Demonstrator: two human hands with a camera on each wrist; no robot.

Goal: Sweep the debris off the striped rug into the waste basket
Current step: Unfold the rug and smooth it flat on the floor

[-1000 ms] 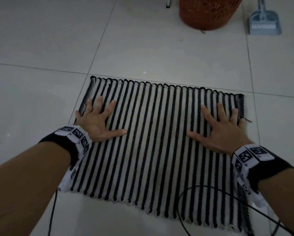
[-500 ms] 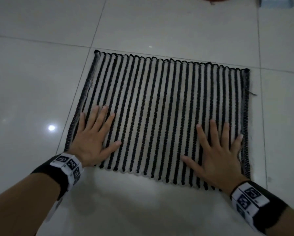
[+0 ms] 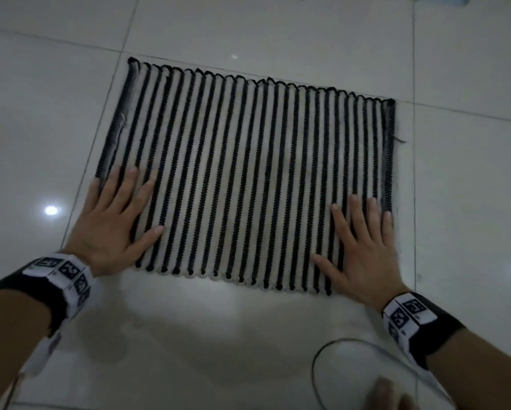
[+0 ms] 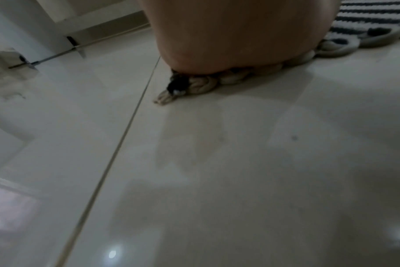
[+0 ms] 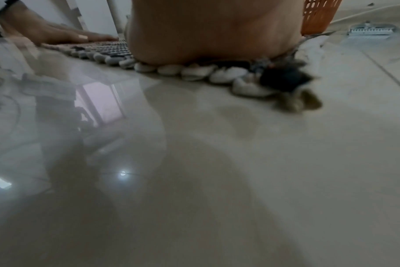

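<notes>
We see both hands slid back: left hand (image 3: 112, 229) and right hand (image 3: 363, 250) now flat, fingers spread, pressing near corners of rug (image 3: 248, 173). Rug lies smooth on floor (image 3: 218, 350). No debris visible; basket (image 5: 320, 16) beyond rug. We judge rug only flattened, sweeping not started.

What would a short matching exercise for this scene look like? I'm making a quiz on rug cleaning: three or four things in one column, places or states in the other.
Things:
1. left hand
2. right hand
3. waste basket
4. striped rug

Places or states:
A. orange, standing beyond the rug
B. flat on the tiled floor
C. spread on the rug's near right corner
D. spread on the rug's near left corner

Pairs: 1-D, 2-C, 3-A, 4-B
</notes>
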